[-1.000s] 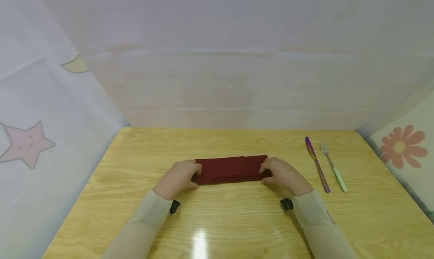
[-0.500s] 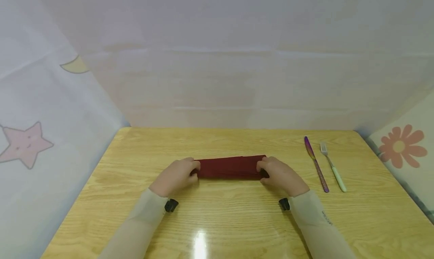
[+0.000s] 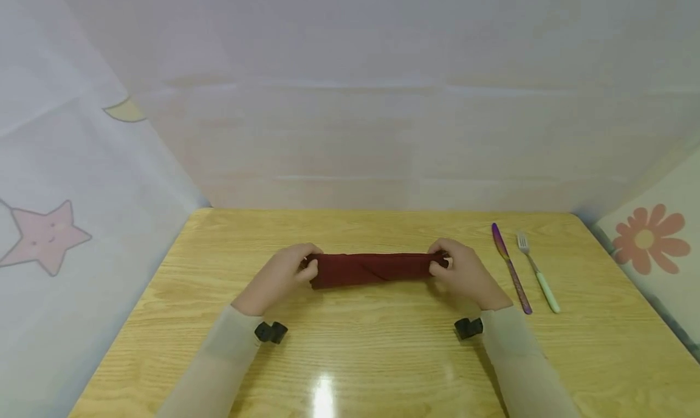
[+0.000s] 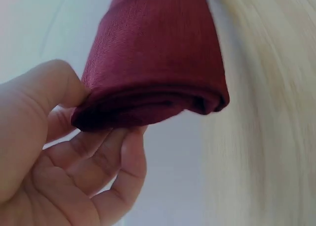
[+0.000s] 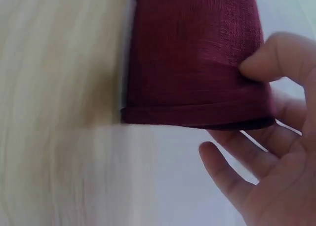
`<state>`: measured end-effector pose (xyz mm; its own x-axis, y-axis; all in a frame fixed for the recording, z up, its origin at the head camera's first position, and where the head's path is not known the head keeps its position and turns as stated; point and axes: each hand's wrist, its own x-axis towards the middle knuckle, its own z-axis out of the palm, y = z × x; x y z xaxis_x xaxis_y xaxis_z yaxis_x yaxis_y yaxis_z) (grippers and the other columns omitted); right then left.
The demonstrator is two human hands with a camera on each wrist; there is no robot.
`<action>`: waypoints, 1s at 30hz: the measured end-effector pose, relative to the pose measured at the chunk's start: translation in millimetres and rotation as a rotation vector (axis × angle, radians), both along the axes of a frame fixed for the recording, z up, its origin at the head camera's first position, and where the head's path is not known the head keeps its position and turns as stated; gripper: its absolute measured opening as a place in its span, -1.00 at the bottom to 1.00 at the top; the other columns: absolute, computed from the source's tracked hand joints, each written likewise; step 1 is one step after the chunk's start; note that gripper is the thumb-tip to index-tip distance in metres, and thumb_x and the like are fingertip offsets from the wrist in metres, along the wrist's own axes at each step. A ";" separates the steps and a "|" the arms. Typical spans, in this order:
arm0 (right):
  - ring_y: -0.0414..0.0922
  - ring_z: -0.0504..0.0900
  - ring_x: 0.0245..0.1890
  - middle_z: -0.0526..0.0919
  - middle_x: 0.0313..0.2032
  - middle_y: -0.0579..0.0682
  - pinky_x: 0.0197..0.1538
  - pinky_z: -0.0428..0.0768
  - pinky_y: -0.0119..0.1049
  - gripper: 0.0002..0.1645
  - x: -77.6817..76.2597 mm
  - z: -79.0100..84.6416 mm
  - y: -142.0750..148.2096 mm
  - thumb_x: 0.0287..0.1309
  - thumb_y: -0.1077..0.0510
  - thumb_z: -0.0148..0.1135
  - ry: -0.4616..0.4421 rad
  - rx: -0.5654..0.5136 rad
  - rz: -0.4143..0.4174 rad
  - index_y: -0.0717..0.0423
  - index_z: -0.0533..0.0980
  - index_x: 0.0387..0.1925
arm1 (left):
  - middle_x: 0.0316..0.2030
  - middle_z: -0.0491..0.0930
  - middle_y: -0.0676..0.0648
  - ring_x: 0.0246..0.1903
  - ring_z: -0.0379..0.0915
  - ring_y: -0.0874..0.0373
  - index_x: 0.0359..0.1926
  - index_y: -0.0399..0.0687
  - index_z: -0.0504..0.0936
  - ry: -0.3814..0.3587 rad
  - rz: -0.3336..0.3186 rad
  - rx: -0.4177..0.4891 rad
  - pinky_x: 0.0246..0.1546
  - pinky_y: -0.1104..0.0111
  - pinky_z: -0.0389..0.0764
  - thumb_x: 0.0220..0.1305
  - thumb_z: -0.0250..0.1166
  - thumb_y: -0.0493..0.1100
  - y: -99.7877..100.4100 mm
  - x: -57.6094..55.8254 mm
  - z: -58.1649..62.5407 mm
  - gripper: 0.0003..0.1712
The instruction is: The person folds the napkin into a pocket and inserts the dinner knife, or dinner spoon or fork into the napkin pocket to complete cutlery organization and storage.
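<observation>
A dark red folded cloth stretches crosswise between the two hands, over the middle of the wooden table. At its left end the left hand pinches it between thumb and fingers. The right hand grips the right end in the same way. In the left wrist view, the rolled layers at the end of the cloth show above the left hand's fingers. The right wrist view has the right thumb pressing on the flat face of the cloth.
To the right of the right hand lie a knife with a purple blade and a fork with a pale green handle. Behind the wooden table hangs a pale cloth backdrop, with printed sheets at both sides.
Both hands have shifted from the ends of the cloth lying flat to pinching it with thumbs on the near face. The cloth now looks tilted up and narrower, its front folds turned.
</observation>
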<state>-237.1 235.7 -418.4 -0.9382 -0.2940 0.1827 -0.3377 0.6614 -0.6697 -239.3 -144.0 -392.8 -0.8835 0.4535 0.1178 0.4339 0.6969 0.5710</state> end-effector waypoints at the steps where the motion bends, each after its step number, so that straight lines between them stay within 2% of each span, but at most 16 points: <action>1: -0.02 0.60 -0.08 0.65 -0.10 0.02 0.05 0.58 0.04 -0.85 -0.6 0.3 2.1 0.36 0.24 0.21 -0.029 -0.074 -0.017 0.09 0.58 -0.07 | -0.23 0.62 0.03 -0.42 0.49 0.22 0.14 -0.11 0.61 -0.036 0.009 0.030 -0.22 0.24 0.55 0.51 0.09 -0.18 -0.8 -0.8 0.4 -0.69; 4: -0.03 0.62 -0.05 0.64 -0.06 0.07 0.05 0.60 -0.05 -0.77 -3.1 -0.3 6.4 0.42 0.15 0.23 -0.113 -0.257 -0.039 0.15 0.57 0.02 | -0.16 0.64 -0.02 -0.32 0.54 0.16 0.17 -0.08 0.60 -0.121 0.038 0.098 -0.21 0.20 0.59 0.54 0.07 -0.15 -4.0 -3.8 -0.9 -0.69; 6: -0.06 0.64 -0.10 0.63 -0.04 0.09 -0.07 0.62 -0.16 -0.65 -5.3 -3.0 7.3 0.42 0.09 0.25 -0.171 -0.350 -0.053 0.23 0.54 0.09 | -0.04 0.64 -0.05 -0.15 0.60 0.09 0.18 -0.07 0.60 -0.158 0.050 0.129 -0.09 0.15 0.62 0.55 0.07 -0.15 -6.4 -6.8 -4.9 -0.68; 8: -0.09 0.65 -0.16 0.63 -0.06 0.08 -0.15 0.64 -0.24 -0.54 -7.0 -7.0 7.4 0.39 0.04 0.29 -0.240 -0.419 -0.077 0.27 0.52 0.14 | 0.01 0.63 -0.10 -0.05 0.61 0.04 0.19 -0.11 0.60 -0.229 0.057 0.172 -0.02 0.11 0.62 0.57 0.05 -0.16 -9.2 -9.7 -10.8 -0.68; 11: -0.13 0.66 -0.17 0.66 -0.09 0.03 -0.16 0.67 -0.27 -0.46 -9.3 -13.9 7.0 0.35 -0.04 0.34 -0.326 -0.453 -0.110 0.27 0.53 0.16 | 0.03 0.62 -0.20 -0.01 0.63 -0.01 0.22 -0.25 0.54 -0.405 0.051 0.288 0.00 0.11 0.65 0.60 -0.01 -0.22 -13.2 -13.3 -21.7 -0.65; 14: -0.14 0.64 -0.09 0.66 -0.05 0.03 -0.05 0.66 -0.30 -0.43 -9.7 -18.4 7.4 0.35 -0.05 0.33 -0.402 -0.467 -0.118 0.24 0.52 0.20 | 0.00 0.61 -0.27 -0.11 0.67 -0.03 0.26 -0.37 0.45 -0.567 0.058 0.392 -0.10 0.16 0.71 0.61 -0.06 -0.25 -15.5 -14.6 -30.7 -0.62; 17: -0.12 0.62 -0.03 0.59 0.05 0.11 0.00 0.63 -0.32 -0.43 -9.5 -19.0 9.2 0.39 0.04 0.28 -0.452 -0.489 -0.098 0.26 0.46 0.29 | -0.02 0.61 -0.28 -0.15 0.68 -0.01 0.28 -0.38 0.42 -0.628 0.082 0.425 -0.12 0.17 0.72 0.63 -0.07 -0.22 -16.1 -15.1 -35.7 -0.61; 20: -0.12 0.61 -0.01 0.51 0.12 0.21 0.00 0.64 -0.31 -0.44 -9.4 -18.3 10.5 0.41 0.19 0.19 -0.478 -0.520 -0.065 0.31 0.39 0.36 | -0.04 0.62 -0.25 -0.16 0.67 0.01 0.27 -0.34 0.43 -0.639 0.096 0.419 -0.11 0.17 0.72 0.63 -0.03 -0.15 -17.0 -16.4 -37.8 -0.59; 22: -0.14 0.62 0.01 0.50 0.16 0.24 0.01 0.65 -0.31 -0.43 -9.8 -18.6 11.1 0.41 0.23 0.15 -0.489 -0.540 -0.047 0.32 0.37 0.38 | -0.05 0.61 -0.25 -0.15 0.68 -0.02 0.26 -0.33 0.45 -0.646 0.088 0.419 -0.11 0.16 0.72 0.59 0.08 -0.12 -17.1 -17.4 -38.0 -0.58; 26: -0.14 0.63 0.02 0.49 0.19 0.27 0.01 0.66 -0.29 -0.42 -11.0 -21.7 11.8 0.42 0.24 0.15 -0.485 -0.538 -0.037 0.33 0.35 0.40 | -0.06 0.59 -0.16 -0.11 0.56 0.04 0.22 -0.20 0.54 -0.532 0.071 0.290 -0.08 0.20 0.63 0.37 0.37 -0.02 -16.6 -18.3 -36.2 -0.48; 29: -0.07 0.63 0.01 0.51 0.16 0.28 -0.02 0.67 -0.30 -0.42 -13.4 -26.0 11.3 0.41 0.22 0.19 -0.433 -0.445 -0.066 0.33 0.36 0.38 | -0.05 0.58 -0.07 -0.10 0.45 0.06 0.18 -0.08 0.59 -0.413 0.093 0.159 -0.06 0.18 0.50 0.25 0.48 0.01 -14.9 -18.3 -35.1 -0.46; 30: -0.04 0.63 0.00 0.53 0.14 0.27 -0.04 0.67 -0.30 -0.43 -14.5 -27.4 10.5 0.40 0.21 0.21 -0.410 -0.403 -0.085 0.32 0.39 0.36 | -0.04 0.59 -0.07 -0.09 0.47 0.06 0.17 -0.09 0.59 -0.385 0.087 0.138 -0.04 0.15 0.51 0.26 0.48 -0.01 -14.0 -18.1 -35.0 -0.47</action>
<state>-251.6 246.3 -445.8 -0.9732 -0.1972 -0.1186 0.0454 0.3407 -0.9391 -257.4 -158.1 -427.9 -0.9090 0.3786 -0.1744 0.1133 0.6271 0.7707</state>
